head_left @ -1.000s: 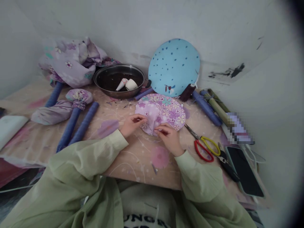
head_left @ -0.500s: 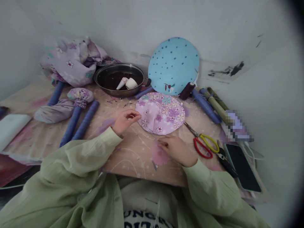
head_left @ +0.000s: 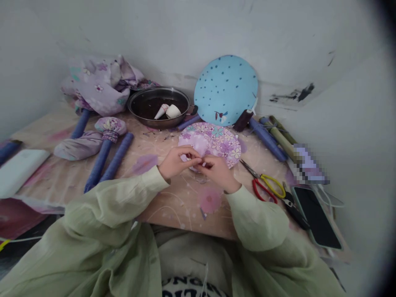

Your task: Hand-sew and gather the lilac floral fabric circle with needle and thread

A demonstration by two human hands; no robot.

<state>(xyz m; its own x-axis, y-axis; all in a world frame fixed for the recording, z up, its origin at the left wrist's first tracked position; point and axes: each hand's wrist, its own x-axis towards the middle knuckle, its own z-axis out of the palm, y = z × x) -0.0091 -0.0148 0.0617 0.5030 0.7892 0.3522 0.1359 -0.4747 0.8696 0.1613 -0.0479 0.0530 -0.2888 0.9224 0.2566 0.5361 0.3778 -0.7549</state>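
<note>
A round purple floral fabric piece [head_left: 224, 144] lies on the table in front of me. My left hand [head_left: 181, 161] and my right hand [head_left: 216, 169] meet over its near edge, fingertips touching. Both hands are pinched; whatever sits between the fingertips is too small to make out. To the right of my right hand lie scissors [head_left: 262, 189] with one red and one yellow handle. A blue dotted round panel [head_left: 227, 88] leans on the wall behind the floral piece, with a dark thread spool [head_left: 243, 120] at its foot.
A metal pan [head_left: 159, 121] holding two white cones stands at the back. Purple floral cloth [head_left: 102, 93] and blue wrapped rods [head_left: 117, 156] are at the left, near a white box [head_left: 23, 169]. Pliers [head_left: 295, 210], a phone [head_left: 317, 216] and more rods [head_left: 267, 138] lie at the right.
My hands have come together at the floral piece, the left moving right and the right moving up and left. The view has shifted slightly.
</note>
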